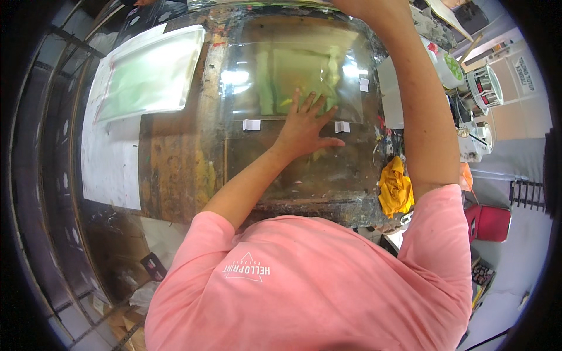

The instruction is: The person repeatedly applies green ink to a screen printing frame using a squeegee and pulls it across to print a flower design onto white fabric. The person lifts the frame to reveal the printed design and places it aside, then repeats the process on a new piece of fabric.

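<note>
My left hand (pixel 305 126) lies with fingers spread on a clear, shiny plastic sheet (pixel 281 64) on the stained worktable (pixel 175 158). Small white tabs (pixel 252 124) sit along the sheet's near and right edges. My right arm reaches far forward, and the right hand (pixel 357 7) is cut off by the top of the picture near a thin pale greenish bar (pixel 263 6). Its fingers are out of sight, so any grip is hidden. To the left, a stack of clear plastic sheets (pixel 149 76) rests on a white board (pixel 111 167).
A crumpled yellow cloth (pixel 395 187) lies at the table's right edge. Beyond my right arm stand white tubs (pixel 486 86) and other containers. A red padded seat (pixel 492 223) is at the far right. Metal bars (pixel 44 158) run along the left side.
</note>
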The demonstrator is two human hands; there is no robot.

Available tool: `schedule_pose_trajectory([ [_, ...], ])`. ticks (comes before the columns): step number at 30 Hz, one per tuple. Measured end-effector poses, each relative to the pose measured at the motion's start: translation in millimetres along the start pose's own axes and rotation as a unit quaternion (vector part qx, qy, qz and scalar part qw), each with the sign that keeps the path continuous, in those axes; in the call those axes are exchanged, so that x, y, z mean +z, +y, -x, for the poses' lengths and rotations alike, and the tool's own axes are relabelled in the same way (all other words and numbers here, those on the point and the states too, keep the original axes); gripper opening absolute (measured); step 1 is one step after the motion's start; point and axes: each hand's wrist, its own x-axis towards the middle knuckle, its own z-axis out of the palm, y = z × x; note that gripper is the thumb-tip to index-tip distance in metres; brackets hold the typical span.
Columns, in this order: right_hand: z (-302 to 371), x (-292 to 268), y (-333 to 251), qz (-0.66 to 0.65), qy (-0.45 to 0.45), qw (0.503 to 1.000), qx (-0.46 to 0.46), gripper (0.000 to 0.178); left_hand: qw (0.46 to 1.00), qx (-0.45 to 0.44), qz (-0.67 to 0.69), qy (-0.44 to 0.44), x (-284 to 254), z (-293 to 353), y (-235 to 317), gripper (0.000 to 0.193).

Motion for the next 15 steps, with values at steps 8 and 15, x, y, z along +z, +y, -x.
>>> schedule_pose_trajectory([
  [8,32,14,-16,-0.011,0.029,1.000,-0.003,0.043,0.803,-0.312,0.405,0.307,-127,-3,-58,0.076],
  [15,145,42,-13,-0.028,-0.198,0.979,-0.048,0.050,0.842,-0.360,0.379,0.135,-167,43,-56,0.100],
])
